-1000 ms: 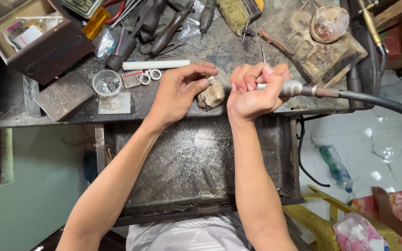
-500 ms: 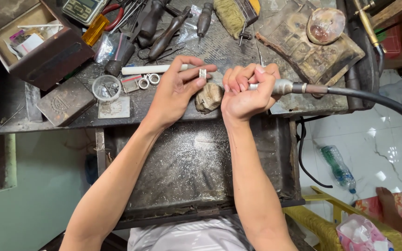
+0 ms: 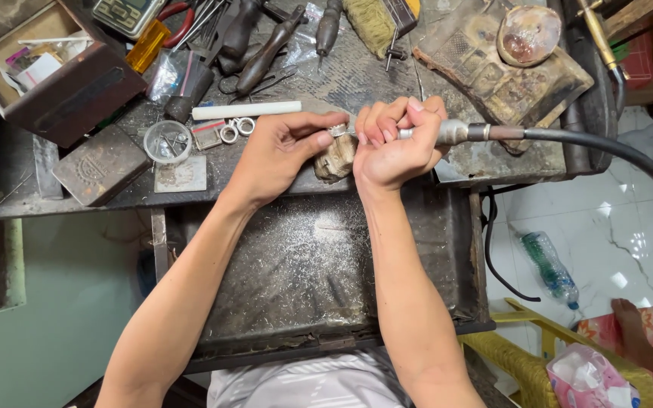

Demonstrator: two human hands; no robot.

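Head view: left hand (image 3: 281,151) has lowered ring (image 3: 337,130) to handpiece (image 3: 447,133)

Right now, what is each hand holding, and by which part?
The left hand pinches a small silver metal ring by its rim between thumb and fingertip. The right hand grips the silver rotary handpiece around its front barrel.

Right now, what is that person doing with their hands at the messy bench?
A person is working on a small silver ring. The left hand pinches the ring against a worn wooden peg at the bench edge. The right hand grips a metal rotary tool on a black hose, its tip at the ring. A dusty tray sits below, and more tools lie on the bench.
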